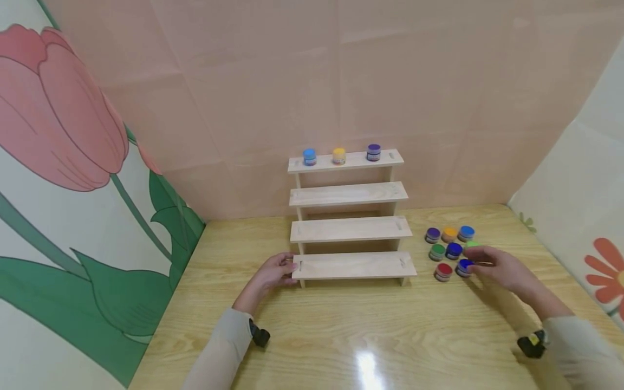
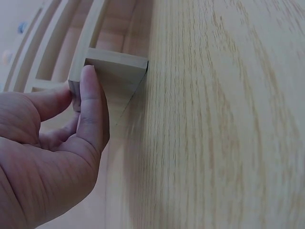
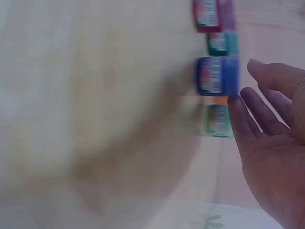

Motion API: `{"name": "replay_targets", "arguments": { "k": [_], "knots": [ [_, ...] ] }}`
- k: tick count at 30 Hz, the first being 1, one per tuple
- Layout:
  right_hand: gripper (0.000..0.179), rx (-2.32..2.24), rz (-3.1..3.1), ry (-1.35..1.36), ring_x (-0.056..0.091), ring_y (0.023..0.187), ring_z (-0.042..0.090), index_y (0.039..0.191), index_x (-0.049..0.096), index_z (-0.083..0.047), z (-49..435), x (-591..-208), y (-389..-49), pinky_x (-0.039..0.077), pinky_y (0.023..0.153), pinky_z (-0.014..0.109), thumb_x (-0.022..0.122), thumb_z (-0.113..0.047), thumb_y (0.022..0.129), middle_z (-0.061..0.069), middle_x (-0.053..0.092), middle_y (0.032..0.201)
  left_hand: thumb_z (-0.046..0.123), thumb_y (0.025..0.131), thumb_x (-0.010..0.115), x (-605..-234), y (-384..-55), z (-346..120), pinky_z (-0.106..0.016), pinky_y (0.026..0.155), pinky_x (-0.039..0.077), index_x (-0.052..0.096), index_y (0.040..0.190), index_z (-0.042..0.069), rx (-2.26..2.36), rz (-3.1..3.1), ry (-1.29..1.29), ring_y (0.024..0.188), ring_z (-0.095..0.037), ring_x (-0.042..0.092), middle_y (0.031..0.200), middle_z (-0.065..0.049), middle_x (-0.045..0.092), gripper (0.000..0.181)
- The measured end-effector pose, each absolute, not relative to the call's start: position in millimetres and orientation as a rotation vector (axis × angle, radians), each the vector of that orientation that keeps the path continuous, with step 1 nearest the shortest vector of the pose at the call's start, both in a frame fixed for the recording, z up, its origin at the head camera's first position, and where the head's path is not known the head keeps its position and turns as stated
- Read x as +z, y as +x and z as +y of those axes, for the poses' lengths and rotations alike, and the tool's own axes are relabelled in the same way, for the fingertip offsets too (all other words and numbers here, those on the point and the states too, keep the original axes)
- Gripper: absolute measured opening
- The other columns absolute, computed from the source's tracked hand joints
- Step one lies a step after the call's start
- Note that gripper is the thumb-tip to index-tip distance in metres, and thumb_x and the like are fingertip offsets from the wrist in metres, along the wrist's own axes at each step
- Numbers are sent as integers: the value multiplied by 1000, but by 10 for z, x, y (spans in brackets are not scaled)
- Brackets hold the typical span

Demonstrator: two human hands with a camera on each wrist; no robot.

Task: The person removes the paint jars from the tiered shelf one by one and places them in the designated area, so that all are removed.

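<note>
My left hand (image 1: 278, 270) pinches the left end of the lowest step of a pale wooden four-step rack (image 1: 353, 266). In the left wrist view, thumb and fingers lie on either face of that board (image 2: 76, 90). My right hand (image 1: 502, 268) is at a dark blue paint jar (image 1: 463, 269) at the front right of the jar group. In the right wrist view, the fingers (image 3: 259, 109) are loosely spread beside the blue jar's lid (image 3: 231, 76), not closed round it; whether a fingertip touches is unclear. The right hand partly hides a light green jar (image 1: 472, 245).
On the rack's top step stand light blue (image 1: 309, 157), yellow (image 1: 338, 156) and purple (image 1: 374, 153) jars. Around my right hand are red (image 1: 443, 272), green (image 1: 436, 252), another dark blue (image 1: 454, 251), purple (image 1: 432, 235), orange (image 1: 449, 234) and light blue (image 1: 466, 233) jars.
</note>
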State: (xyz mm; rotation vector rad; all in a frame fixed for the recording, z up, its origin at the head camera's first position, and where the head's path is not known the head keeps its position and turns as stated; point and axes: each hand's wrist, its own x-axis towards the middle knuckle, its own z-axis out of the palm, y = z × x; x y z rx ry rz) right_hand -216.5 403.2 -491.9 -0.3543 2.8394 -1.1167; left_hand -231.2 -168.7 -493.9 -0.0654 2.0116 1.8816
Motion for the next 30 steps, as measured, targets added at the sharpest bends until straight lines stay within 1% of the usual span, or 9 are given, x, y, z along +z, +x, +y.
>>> {"name": "replay_targets", "arguments": {
  "k": [3,9,13,16,18,20,24,28,30],
  "knots": [
    [53,-1143,2838,-353,52,103,-12,141,50,6,4032,-4765,-2196,51,78,10,64,-26,102,33,56,135,2,103,56,-4940,-2322,-1689,-26,70,61,46,145,-5,1876,2016,-65,84,-20,62,110,-15,58,44],
    [54,-1119,2884,-353,55,104,-8,142,51,-1,3927,-4419,-2285,49,76,10,62,-35,102,28,57,136,2,104,54,-4944,-2340,-1693,-27,72,62,41,147,-8,1871,2025,-61,87,-21,62,114,-19,58,47],
    [54,-1152,2866,-382,48,100,-18,144,50,-4,3805,-4212,-2367,49,77,10,61,-36,102,26,57,135,1,103,55,-4939,-2324,-1689,-28,72,62,40,148,-8,1865,2030,-66,90,-23,62,116,-20,57,48],
    [55,-1152,2856,-412,47,100,-20,146,48,-4,3700,-4066,-2439,49,77,10,60,-36,103,26,57,136,2,103,56,-4940,-2312,-1682,-28,72,61,39,149,-7,1863,2031,-76,93,-23,63,118,-21,56,50],
    [55,-1132,2863,-440,55,105,-9,146,48,-4,3625,-3971,-2493,48,78,10,59,-37,103,26,57,137,2,103,56,-4949,-2313,-1681,-27,72,62,39,149,-8,1862,2033,-72,93,-23,63,120,-21,56,51],
    [56,-1112,2870,-455,60,114,9,147,48,-4,3551,-3876,-2548,47,78,8,59,-38,104,25,57,139,3,103,56,-4957,-2317,-1681,-26,72,61,40,149,-6,1864,2026,-81,92,-23,64,120,-21,58,50],
    [57,-1100,2866,-463,54,126,41,148,46,-4,3406,-3698,-2645,50,84,13,57,-39,104,25,55,140,4,103,56,-4973,-2325,-1692,-25,71,61,40,149,-7,1868,2020,-71,90,-21,64,119,-20,59,50],
    [56,-1107,2862,-454,53,127,43,148,45,-5,3275,-3554,-2721,54,99,42,56,-39,105,25,55,141,5,104,56,-4971,-2325,-1703,-25,71,61,39,149,-6,1868,2017,-67,90,-21,65,118,-19,59,50],
    [56,-1115,2854,-456,54,128,42,148,45,-4,3217,-3488,-2755,53,101,48,56,-39,105,25,54,142,4,104,55,-4967,-2327,-1706,-25,71,62,39,150,-6,1869,2018,-68,90,-22,64,117,-19,58,50]
  ]
}}
